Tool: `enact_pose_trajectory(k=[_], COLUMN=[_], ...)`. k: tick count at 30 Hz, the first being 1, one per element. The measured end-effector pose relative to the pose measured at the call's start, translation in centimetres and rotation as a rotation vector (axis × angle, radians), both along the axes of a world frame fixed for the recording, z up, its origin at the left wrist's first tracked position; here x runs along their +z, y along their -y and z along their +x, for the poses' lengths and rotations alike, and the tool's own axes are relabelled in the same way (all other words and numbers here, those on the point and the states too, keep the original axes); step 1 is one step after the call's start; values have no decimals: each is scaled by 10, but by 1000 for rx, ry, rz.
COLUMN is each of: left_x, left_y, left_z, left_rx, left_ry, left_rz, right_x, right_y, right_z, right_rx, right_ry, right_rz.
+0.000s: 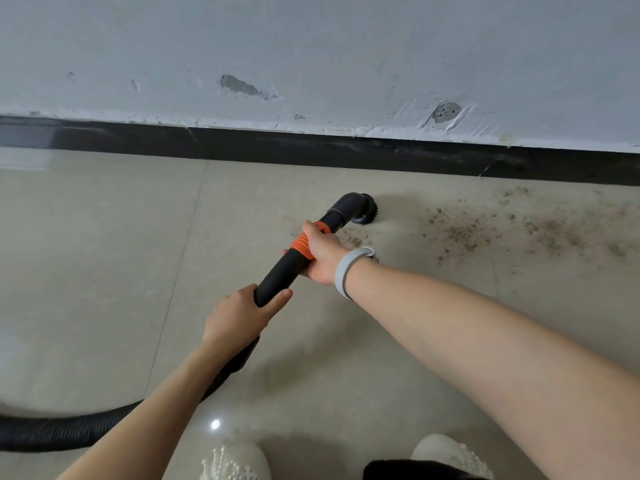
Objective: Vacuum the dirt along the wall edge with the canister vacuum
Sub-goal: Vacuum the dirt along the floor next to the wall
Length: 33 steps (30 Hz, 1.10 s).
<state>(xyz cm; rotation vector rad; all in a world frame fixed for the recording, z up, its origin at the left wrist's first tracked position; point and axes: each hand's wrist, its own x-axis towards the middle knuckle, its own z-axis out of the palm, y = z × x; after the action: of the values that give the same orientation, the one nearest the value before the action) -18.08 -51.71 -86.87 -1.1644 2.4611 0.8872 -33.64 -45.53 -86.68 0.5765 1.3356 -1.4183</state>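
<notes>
A black vacuum wand (282,271) with an orange collar (304,245) slants across the middle of the floor. Its round brush nozzle (367,211) rests on the tile a short way in front of the black baseboard (311,147). My right hand (323,254) grips the wand at the orange collar. My left hand (239,315) grips the wand's lower end, where the ribbed hose (69,433) begins. Brown dirt (464,232) is scattered on the tile to the right of the nozzle, with a smaller patch (351,240) just beside my right hand. The canister is out of view.
The hose trails off to the lower left edge. A chipped white wall (311,57) rises above the baseboard. Two white shoes (235,462) (450,455) stand at the bottom edge. A grey band (349,271) circles my right wrist. Beige tiles (86,254) spread to the left.
</notes>
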Motion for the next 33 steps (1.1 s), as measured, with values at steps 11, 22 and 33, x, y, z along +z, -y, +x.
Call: enact_pose_trajectory(k=[11, 22, 33], left_x=[7, 0, 1], left_y=[37, 42, 54], left_z=[68, 134, 93], left_rx=[256, 207, 111], left_ry=[-32, 43, -1], left_rz=[-77, -61, -39], right_x=[20, -1, 14], right_y=[76, 70, 73], right_z=[56, 125, 95], right_rx=[205, 181, 104], right_ry=[61, 53, -64], right_rz=[-108, -57, -9])
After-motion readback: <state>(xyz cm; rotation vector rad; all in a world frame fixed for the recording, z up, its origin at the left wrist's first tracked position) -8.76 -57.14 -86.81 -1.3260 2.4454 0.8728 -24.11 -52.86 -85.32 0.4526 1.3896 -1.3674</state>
